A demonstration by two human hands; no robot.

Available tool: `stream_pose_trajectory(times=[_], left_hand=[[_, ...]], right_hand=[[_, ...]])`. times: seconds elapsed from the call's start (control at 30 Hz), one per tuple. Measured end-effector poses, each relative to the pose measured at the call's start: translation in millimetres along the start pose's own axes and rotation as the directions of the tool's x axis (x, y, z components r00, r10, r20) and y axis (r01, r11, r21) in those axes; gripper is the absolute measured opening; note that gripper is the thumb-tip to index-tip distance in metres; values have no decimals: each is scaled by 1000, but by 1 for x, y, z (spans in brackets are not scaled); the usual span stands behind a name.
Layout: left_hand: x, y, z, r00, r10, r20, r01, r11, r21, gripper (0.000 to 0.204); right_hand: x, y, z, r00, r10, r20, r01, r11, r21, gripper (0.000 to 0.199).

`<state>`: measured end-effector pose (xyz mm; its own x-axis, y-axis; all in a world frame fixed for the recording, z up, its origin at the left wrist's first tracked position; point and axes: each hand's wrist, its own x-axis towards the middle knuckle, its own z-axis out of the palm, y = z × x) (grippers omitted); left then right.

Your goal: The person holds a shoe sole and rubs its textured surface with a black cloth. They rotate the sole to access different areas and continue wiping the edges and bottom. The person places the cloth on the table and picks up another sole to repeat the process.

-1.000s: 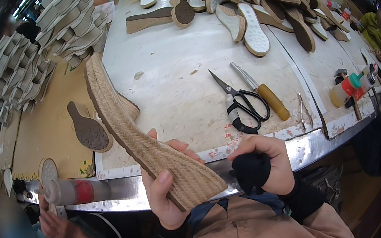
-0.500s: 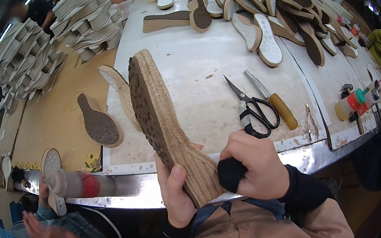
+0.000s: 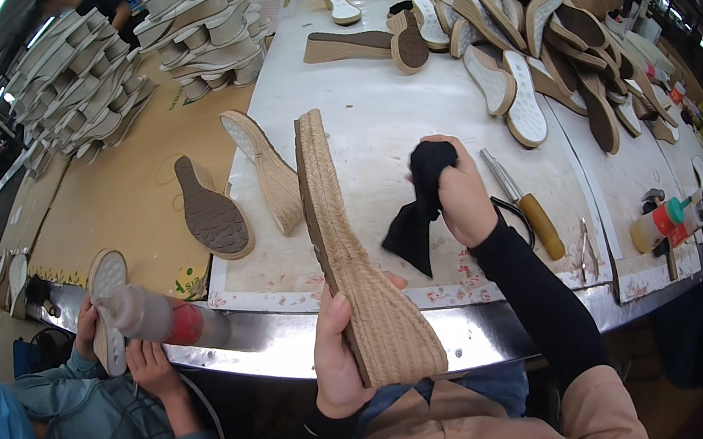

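Note:
My left hand [image 3: 335, 357] grips a rope-wrapped wedge sole [image 3: 378, 308] at the heel end. The sole stands upright over the table's near edge, its braided side facing me and its brown tread at the left edge. A crumpled black cloth [image 3: 431, 183] is bunched in my right hand [image 3: 467, 200], one end hanging down over the table, apart from the sole. Beside that hand lies a wooden-handled tool with a metal shaft [image 3: 536, 221]. The scissors [image 3: 512, 213] are mostly hidden behind my hand and sleeve.
Another rope wedge sole [image 3: 273, 181] and a brown-bottomed sole [image 3: 212, 210] lie to the left. Soles are heaped [image 3: 559, 45] at the back right; pale soles are stacked [image 3: 199, 31] at the back left. A co-worker's hand [image 3: 157, 371] and bottle [image 3: 149, 316] are at left, pliers [image 3: 585, 247] at right.
My right hand has moved away from the sole, up and forward over the table, with the cloth unfolding. The sole has turned, showing more braid and less tread. The view has shifted slightly.

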<state>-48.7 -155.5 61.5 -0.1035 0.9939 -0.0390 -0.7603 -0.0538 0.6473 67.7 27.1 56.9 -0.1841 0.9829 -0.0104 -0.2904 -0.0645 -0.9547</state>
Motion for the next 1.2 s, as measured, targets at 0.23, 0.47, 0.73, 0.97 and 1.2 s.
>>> stream_pose_trajectory(times=[0.23, 0.47, 0.73, 0.97, 1.2], left_hand=[[-2, 0, -3, 1000, 14, -27, -14, 1000, 5, 61], [-1, -4, -1, 998, 5, -55, -2, 998, 62, 61], [-1, -13, 7, 997, -37, -66, 44, 993, 114, 61], [-2, -17, 12, 998, 44, -37, -34, 972, 234, 56], [-6, -20, 24, 995, 91, -47, -77, 965, 253, 52]], right_hand=[[12, 27, -17, 872, -380, 308, 464, 442, -768, 52], [-58, -35, 3, 941, -107, 320, 230, 898, -375, 15], [-94, -55, 1, 852, -110, 512, 304, 901, -311, 11], [-103, -55, 6, 840, -308, 446, 486, 793, -368, 11], [-115, -47, 5, 840, -396, 371, 527, 759, -383, 7]])
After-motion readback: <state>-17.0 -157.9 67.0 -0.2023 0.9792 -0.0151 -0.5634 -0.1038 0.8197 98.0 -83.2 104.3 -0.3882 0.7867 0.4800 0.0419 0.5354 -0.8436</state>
